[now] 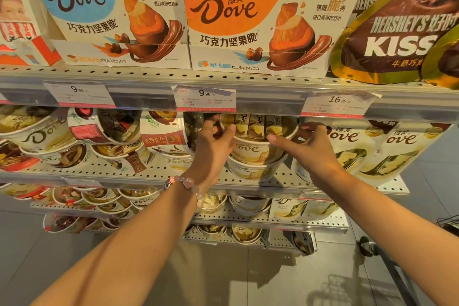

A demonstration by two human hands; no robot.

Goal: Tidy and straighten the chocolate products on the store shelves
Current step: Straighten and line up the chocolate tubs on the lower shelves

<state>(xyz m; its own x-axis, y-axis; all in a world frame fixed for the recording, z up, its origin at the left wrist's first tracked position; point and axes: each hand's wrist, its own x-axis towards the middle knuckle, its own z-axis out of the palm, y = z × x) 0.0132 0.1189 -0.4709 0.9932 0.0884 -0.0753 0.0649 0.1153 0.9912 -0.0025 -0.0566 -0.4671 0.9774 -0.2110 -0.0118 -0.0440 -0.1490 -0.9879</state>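
1. Top shelf, far left: a red-and-white carton [22, 32] printed with a child's picture, partly cut off by the frame edge.
2. Top shelf, left of centre: a cream cardboard Dove box with a light-blue panel [111, 17], standing upright just beside a matching cream Dove box with an orange panel [268, 27].
3. Top shelf, right: a brown-and-gold foil Hershey's Kisses bag [397, 40], leaning leftward against the orange-panel box.
4. White paper price tags [205, 98] sit in the grey metal rail of the top shelf.
5. Middle perforated metal shelf [154, 174], left part: round cream Dove tubs [42, 136], several tipped on their sides in disorder.
6. Left hand [214, 141], with a pink bead bracelet [186, 185] at the wrist: the fingers are spread and curved round the left side of the upper cream Dove tub with clear lid [258, 136], thumb at its rim.
7. That tub sits at mid-shelf, stacked on a second cream Dove tub [253, 169], its lid tilted toward the viewer.
8. Right hand [308, 144]: the fingers are spread and hooked over the tub's right rim, thumb pressed on its near wall.
9. Middle shelf, right: cream Dove pouches [387, 151], upright, just beside the right hand.
10. Lower shelves: further Dove tubs and pouches [139, 199].
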